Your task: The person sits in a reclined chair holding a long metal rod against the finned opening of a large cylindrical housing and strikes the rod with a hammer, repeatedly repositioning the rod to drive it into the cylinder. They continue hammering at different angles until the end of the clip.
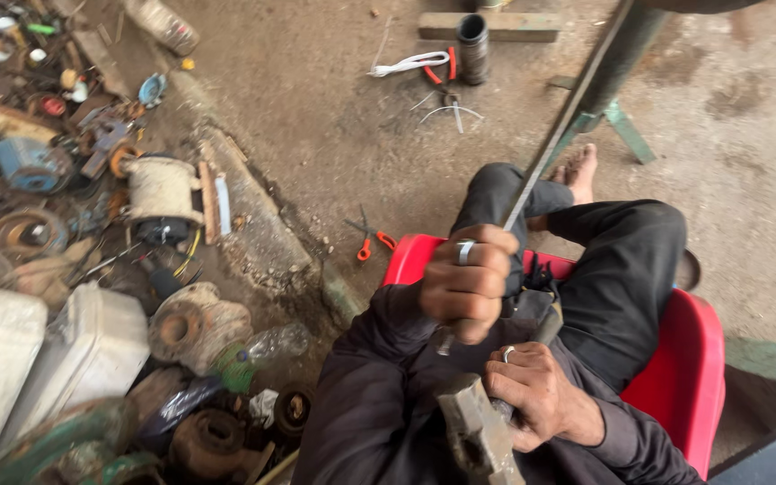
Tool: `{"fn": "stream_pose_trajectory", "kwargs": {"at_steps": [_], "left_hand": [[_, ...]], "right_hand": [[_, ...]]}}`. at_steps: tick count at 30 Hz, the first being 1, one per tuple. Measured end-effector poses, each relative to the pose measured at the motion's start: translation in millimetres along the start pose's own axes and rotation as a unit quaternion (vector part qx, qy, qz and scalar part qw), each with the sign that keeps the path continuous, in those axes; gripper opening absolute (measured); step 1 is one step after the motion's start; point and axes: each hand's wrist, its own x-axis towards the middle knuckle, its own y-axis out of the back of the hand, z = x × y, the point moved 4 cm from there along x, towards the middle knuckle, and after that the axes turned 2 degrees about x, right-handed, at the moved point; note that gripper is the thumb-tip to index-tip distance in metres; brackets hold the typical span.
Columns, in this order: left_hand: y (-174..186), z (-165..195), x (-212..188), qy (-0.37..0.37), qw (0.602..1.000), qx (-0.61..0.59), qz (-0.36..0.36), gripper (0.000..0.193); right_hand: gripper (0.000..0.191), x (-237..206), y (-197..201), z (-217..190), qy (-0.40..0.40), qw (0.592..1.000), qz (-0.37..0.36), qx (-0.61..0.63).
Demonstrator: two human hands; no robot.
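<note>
My left hand (pixel 469 280), with a ring on one finger, is closed around a long thin metal rod (pixel 557 139) that slants up toward the top right. Just below it, my right hand (pixel 536 395) grips the handle of a heavy hammer (pixel 476 431), whose blurred steel head is close to the camera. I am seated on a red plastic chair (pixel 684 359) in dark trousers, legs crossed, with a bare foot (pixel 578 171) resting on the dirt floor. The rod's lower end is hidden behind my left hand.
A pile of scrap metal, motor parts and white casings (pixel 74 350) fills the left side. Orange-handled pliers (pixel 370 238) lie on the floor by the chair. Farther off are a white cord with red-handled pliers (pixel 424 65), a black pipe (pixel 473 45) and a green metal stand (pixel 623 126).
</note>
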Motion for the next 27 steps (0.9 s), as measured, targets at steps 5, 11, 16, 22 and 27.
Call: {"fn": "stream_pose_trajectory", "kwargs": {"at_steps": [5, 11, 16, 22, 27], "left_hand": [[6.0, 0.4, 11.5, -0.005, 1.0, 0.008, 0.015, 0.012], [2.0, -3.8, 7.8, -0.019, 0.999, 0.035, 0.017, 0.011], [-10.8, -17.2, 2.8, -0.017, 0.993, 0.007, 0.118, 0.029], [-17.0, -26.4, 1.6, -0.027, 0.994, 0.017, 0.102, 0.047], [-14.2, -40.8, 4.9, -0.004, 0.996, 0.009, 0.093, 0.049]], "right_hand": [[0.031, 17.4, -7.0, -1.2, 0.015, 0.998, -0.04, -0.045], [0.033, 23.7, -11.3, -2.2, 0.001, 0.998, -0.066, -0.011], [0.03, 24.9, -7.0, -2.8, -0.064, 0.996, -0.014, -0.062], [0.031, 26.0, -5.3, -5.8, -0.047, 0.995, -0.014, -0.09], [0.031, 26.4, 8.7, -0.6, -0.103, 0.993, 0.022, -0.059]]}}
